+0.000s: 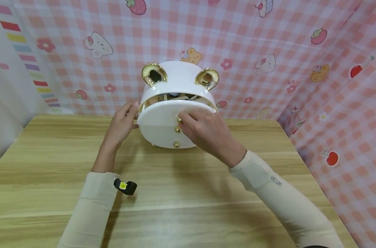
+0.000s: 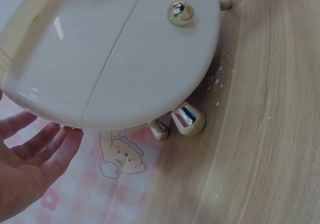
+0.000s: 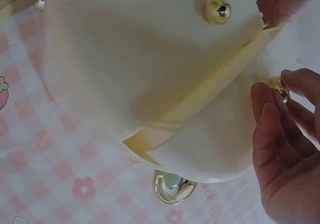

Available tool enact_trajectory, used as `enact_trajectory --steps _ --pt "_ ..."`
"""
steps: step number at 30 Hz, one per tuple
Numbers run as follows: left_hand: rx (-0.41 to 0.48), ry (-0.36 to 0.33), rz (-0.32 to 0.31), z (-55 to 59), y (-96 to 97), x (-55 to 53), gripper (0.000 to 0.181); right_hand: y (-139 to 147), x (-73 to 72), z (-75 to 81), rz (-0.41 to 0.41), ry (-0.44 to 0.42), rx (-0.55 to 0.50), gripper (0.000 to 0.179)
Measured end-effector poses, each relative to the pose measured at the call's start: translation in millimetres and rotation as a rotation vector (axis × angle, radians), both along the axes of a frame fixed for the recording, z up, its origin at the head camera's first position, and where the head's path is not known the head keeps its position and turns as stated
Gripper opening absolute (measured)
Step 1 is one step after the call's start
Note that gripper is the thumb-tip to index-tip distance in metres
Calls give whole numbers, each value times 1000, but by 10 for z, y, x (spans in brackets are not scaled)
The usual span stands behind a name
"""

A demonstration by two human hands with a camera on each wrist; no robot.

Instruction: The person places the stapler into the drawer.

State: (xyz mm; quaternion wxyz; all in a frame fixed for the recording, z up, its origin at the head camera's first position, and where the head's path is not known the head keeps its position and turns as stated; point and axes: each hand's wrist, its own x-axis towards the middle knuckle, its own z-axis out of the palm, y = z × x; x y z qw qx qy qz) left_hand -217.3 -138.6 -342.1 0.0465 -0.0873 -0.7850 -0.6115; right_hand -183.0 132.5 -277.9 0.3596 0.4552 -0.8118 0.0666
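A white, rounded drawer box (image 1: 183, 77) with gold ears and small gold feet stands at the back of the table. Its top drawer (image 1: 158, 112) sticks out, and small items (image 1: 178, 97) show inside, too little of them to name. My right hand (image 1: 207, 132) pinches the gold knob (image 3: 280, 88) of that drawer between thumb and fingers. Below it are two more gold knobs, one of them the lowest knob (image 1: 176, 144). At the box's left side, my left hand (image 1: 121, 124) touches the edge with its fingertips, fingers loosely extended (image 2: 65, 154).
The wood-grain table (image 1: 163, 206) spreads out in front of the box. Right behind the box hangs a pink checked cloth (image 1: 126, 48) with cartoon prints, which also runs along the right side. A black wrist camera (image 1: 126, 186) sits at my left cuff.
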Motion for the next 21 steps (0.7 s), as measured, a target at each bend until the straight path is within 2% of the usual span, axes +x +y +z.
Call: enact_trajectory --steps 10,21 --pt "2 7 4 -11 -2 -10 61 -20 -143 -29 -39 -21 -15 15" --pt "5 12 6 -19 0 -9 60 -35 -197 -34 -80 -58 -4 14"
